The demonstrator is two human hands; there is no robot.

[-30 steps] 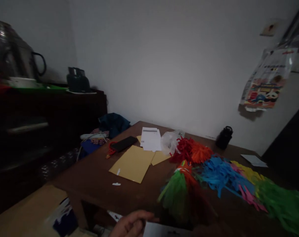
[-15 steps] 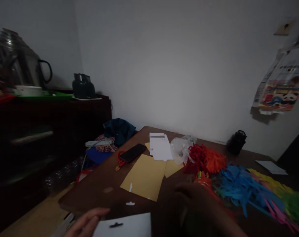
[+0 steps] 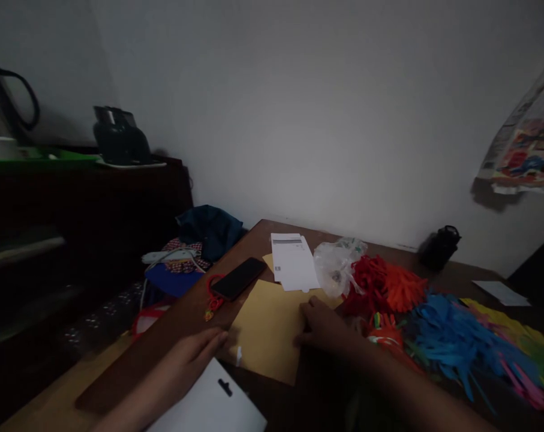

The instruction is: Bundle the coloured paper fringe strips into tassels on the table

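My left hand (image 3: 193, 354) reaches over the table's near side, fingers stretched out and fingertips at the left edge of a tan paper sheet (image 3: 269, 330). My right hand (image 3: 321, 324) is at the sheet's right edge, thumb and fingers apart. Whether either hand pinches the paper is hard to see. Below my left hand a white card (image 3: 204, 402) with a dark hanger slot lies tilted, partly covered by my forearm. A small white strip (image 3: 239, 356) sits on the tan sheet near its lower left.
Behind the sheet lie white printed papers (image 3: 294, 261), a black phone (image 3: 238, 279) with a red cord (image 3: 212, 300), and a clear plastic bag (image 3: 337, 267). Red strips (image 3: 368, 279), blue strips (image 3: 456, 333) and other coloured bundles spread rightward. A dark jar (image 3: 439, 247) stands near the wall.
My left hand has moved from beside the white card up to the tan sheet. My right hand has moved left onto the sheet's edge. The card has turned; a small white cutout is now hidden.
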